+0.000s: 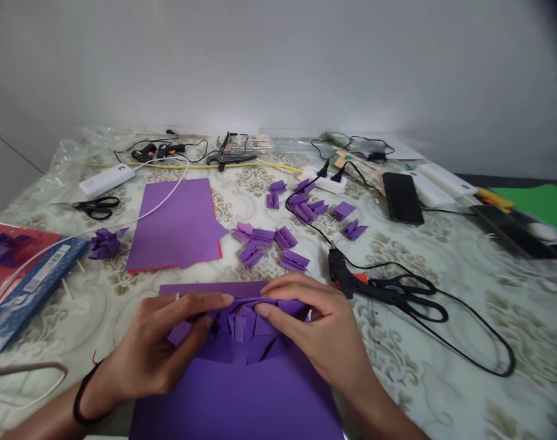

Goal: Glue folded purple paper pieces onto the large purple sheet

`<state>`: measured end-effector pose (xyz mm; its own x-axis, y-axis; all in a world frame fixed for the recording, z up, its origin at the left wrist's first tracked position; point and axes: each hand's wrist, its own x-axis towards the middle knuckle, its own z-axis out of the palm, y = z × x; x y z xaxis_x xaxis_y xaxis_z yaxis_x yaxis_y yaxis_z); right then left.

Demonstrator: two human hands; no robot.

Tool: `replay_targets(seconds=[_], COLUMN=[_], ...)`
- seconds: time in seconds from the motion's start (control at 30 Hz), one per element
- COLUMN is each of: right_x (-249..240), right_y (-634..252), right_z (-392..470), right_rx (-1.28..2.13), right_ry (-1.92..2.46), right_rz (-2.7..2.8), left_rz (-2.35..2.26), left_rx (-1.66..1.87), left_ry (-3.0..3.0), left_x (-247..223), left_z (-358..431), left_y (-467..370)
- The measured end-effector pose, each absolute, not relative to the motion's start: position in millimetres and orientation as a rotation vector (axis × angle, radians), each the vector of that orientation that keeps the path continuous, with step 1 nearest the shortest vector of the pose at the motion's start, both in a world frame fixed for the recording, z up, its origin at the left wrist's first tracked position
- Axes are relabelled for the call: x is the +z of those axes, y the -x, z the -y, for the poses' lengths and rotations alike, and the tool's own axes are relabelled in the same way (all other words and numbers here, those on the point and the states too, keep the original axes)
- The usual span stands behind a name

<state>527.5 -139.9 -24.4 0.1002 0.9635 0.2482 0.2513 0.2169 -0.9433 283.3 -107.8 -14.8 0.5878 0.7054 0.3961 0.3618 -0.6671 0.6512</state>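
Observation:
Both hands pinch a folded purple paper piece (pixel 242 324) made of several creased flaps. My left hand (pixel 163 342) grips its left side between thumb and index finger, with a ring on one finger and a dark band at the wrist. On the other side, my right hand (pixel 317 324) holds the upper right edge between thumb and fingers. Beneath them lies a large purple sheet (pixel 236 403). Several small folded purple paper pieces (pixel 294 261) are scattered beyond the hands. The underside of the held piece is hidden.
To the right lie a black glue gun (pixel 339 269) with a looping cord and black-handled scissors (pixel 411 293). Purple sheets (pixel 175 220) and a crumpled purple paper shape (pixel 106 243) are at left, near more scissors (pixel 99 208). A power strip (pixel 323 180) and phone (pixel 402 198) sit farther back.

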Motion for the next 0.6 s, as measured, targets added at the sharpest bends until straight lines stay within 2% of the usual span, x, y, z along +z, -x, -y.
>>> replay_targets(seconds=[0.27,0.6], right_x=[-28,-45], right_y=[-534,-534], right_z=[138,130], right_rx=[1.000,1.049], right_ry=[1.309,1.445], right_rz=[1.386,1.279], left_rz=[-0.895,-0.915], left_rx=[0.801,0.638], left_ry=[-2.126,-1.636], left_x=[-17,-26], left_z=[103,90], left_y=[-287,-288])
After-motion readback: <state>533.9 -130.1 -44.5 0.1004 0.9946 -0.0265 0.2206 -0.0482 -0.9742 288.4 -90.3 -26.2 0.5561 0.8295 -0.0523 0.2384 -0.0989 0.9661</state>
